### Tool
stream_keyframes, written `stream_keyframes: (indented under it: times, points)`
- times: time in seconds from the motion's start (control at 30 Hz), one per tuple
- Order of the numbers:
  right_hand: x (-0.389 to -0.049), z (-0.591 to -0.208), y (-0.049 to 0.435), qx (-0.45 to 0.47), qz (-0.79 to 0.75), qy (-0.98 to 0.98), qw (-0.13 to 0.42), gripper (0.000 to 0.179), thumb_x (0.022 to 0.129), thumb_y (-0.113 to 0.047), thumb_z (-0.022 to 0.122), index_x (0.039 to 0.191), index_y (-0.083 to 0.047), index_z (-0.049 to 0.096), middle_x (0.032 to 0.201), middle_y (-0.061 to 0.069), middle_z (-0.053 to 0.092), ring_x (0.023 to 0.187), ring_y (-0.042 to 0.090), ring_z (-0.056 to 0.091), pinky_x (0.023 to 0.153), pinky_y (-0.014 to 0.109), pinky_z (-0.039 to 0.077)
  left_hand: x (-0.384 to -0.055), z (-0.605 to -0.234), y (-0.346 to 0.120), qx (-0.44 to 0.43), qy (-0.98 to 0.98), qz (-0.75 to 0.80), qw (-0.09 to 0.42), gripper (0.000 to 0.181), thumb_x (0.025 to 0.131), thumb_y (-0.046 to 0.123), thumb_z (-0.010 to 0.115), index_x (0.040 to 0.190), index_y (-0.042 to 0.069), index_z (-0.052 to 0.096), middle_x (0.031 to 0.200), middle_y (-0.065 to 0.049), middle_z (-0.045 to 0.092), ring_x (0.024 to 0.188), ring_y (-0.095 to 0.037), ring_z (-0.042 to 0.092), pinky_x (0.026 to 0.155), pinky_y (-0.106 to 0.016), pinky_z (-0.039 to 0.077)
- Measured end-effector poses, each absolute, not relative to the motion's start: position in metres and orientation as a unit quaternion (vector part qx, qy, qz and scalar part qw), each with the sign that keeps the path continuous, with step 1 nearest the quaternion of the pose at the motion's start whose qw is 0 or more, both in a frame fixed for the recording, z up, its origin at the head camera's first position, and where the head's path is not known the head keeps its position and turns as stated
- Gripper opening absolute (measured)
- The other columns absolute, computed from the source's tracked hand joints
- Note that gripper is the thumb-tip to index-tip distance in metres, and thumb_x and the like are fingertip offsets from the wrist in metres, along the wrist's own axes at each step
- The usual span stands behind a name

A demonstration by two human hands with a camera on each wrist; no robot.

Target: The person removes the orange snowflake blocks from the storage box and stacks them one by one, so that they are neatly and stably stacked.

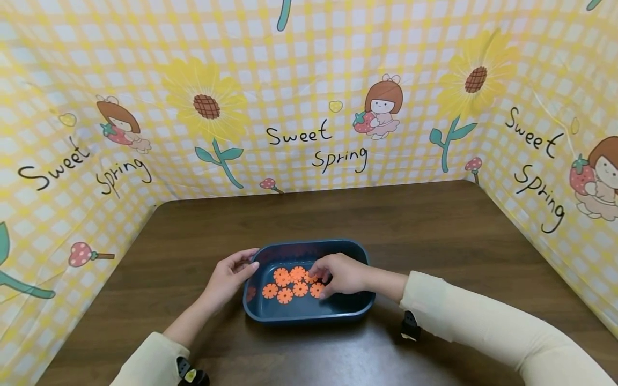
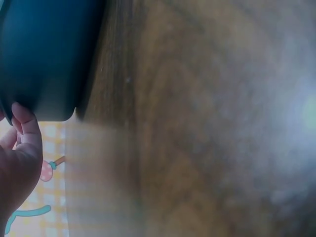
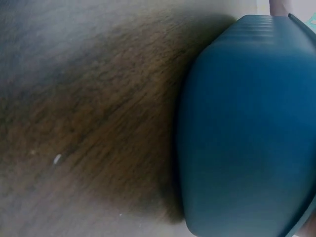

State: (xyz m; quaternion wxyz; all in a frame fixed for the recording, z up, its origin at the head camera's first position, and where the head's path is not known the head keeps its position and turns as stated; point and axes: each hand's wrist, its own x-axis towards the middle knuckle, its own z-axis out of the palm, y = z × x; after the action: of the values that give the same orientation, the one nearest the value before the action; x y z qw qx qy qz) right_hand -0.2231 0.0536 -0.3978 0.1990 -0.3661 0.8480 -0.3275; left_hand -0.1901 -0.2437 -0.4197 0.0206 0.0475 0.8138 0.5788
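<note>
A dark blue rectangular tub [image 1: 309, 317] stands on the table with several orange notched discs [image 1: 285, 295], flower-like in outline, lying on its floor. My left hand [image 1: 233, 274] holds the tub's left end, thumb over the rim and fingers outside; the left wrist view shows the same hand [image 2: 22, 158] at the tub's corner [image 2: 44, 64]. Inside the tub, my right hand [image 1: 344, 274] reaches down over the rightmost discs with thumb and forefinger apart. Its fingers partly cover those discs. From the right wrist, mostly the tub's outer wall [image 3: 247, 128] shows.
Brown wood-grain table [image 1: 309, 214] surrounds the tub. A yellow checked cloth [image 1: 299, 64] printed with flowers and lettering rises behind it and along both sides. Each sleeve carries a small black device [image 1: 410, 326] at the wrist.
</note>
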Motion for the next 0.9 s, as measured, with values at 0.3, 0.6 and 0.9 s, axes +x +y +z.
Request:
stream_keyframes:
  times: [0.3, 0.6, 0.9]
  points:
    - [-0.2243, -0.3996, 0.0522, -0.365, -0.326, 0.850, 0.197, 0.036, 0.080, -0.006, 0.080, 0.113, -0.007, 0.068, 0.096, 0.002, 0.061, 0.088, 0.018, 0.057, 0.077, 0.027, 0.048, -0.1887, -0.4178, -0.2431, 0.028, 0.795, 0.605, 0.038, 0.045, 0.097, 0.019, 0.062, 0.135, -0.002, 0.052, 0.120, -0.020, 0.054, 0.108, -0.028, 0.057, 0.086, -0.029, 0.052]
    - [-0.2234, -0.4039, 0.0505, -0.385, -0.296, 0.854, 0.188, 0.032, 0.079, -0.007, 0.081, 0.109, -0.012, 0.071, 0.096, -0.003, 0.060, 0.088, 0.014, 0.054, 0.077, 0.025, 0.046, -0.1885, -0.4189, -0.2431, 0.022, 0.791, 0.610, 0.040, 0.047, 0.096, 0.023, 0.064, 0.136, -0.001, 0.053, 0.116, -0.016, 0.052, 0.104, -0.026, 0.056, 0.081, -0.025, 0.051]
    - [-0.2217, -0.4045, 0.0508, -0.390, -0.279, 0.858, 0.182, 0.028, 0.080, -0.008, 0.081, 0.106, -0.014, 0.073, 0.091, -0.004, 0.059, 0.084, 0.014, 0.055, 0.073, 0.023, 0.046, -0.1883, -0.4193, -0.2435, 0.021, 0.790, 0.611, 0.041, 0.047, 0.096, 0.022, 0.063, 0.136, 0.000, 0.053, 0.115, -0.016, 0.053, 0.102, -0.024, 0.057, 0.077, -0.024, 0.051]
